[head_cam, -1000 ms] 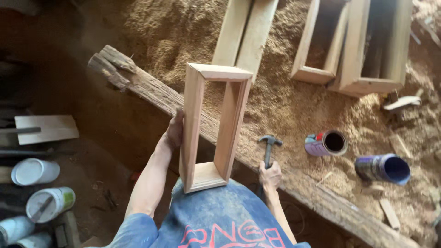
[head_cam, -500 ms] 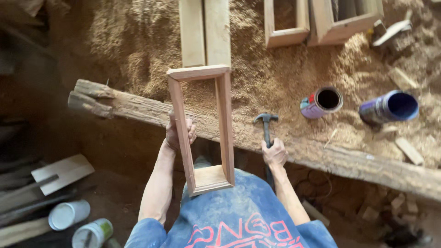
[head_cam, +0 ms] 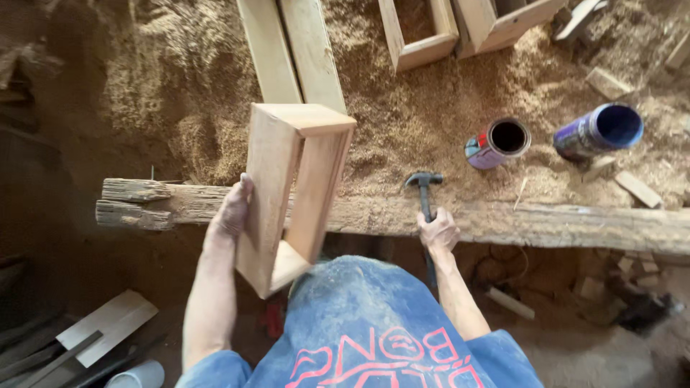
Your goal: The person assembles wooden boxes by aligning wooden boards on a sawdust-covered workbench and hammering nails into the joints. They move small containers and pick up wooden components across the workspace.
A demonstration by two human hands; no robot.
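Observation:
My left hand (head_cam: 233, 210) grips the left side of a tall, open rectangular wooden frame (head_cam: 291, 190), holding it upright and slightly tilted above a weathered timber beam (head_cam: 546, 223). The frame's bottom end sits near my blue shirt. My right hand (head_cam: 438, 231) is closed around the handle of a claw hammer (head_cam: 424, 183), whose dark head lies on the sawdust just beyond the beam.
Sawdust covers the ground. Two planks (head_cam: 291, 50) lie beyond the frame, with two more wooden frames (head_cam: 420, 32) at the top. A purple can (head_cam: 497, 142) and a blue can (head_cam: 600, 129) lie on their sides at right. Wood offcuts (head_cam: 636, 188) are scattered; boards (head_cam: 108, 327) sit lower left.
The view has shifted, and the frame has turned and tilted in my left hand, now showing its side face. The hammer stays resting by the beam in my right hand.

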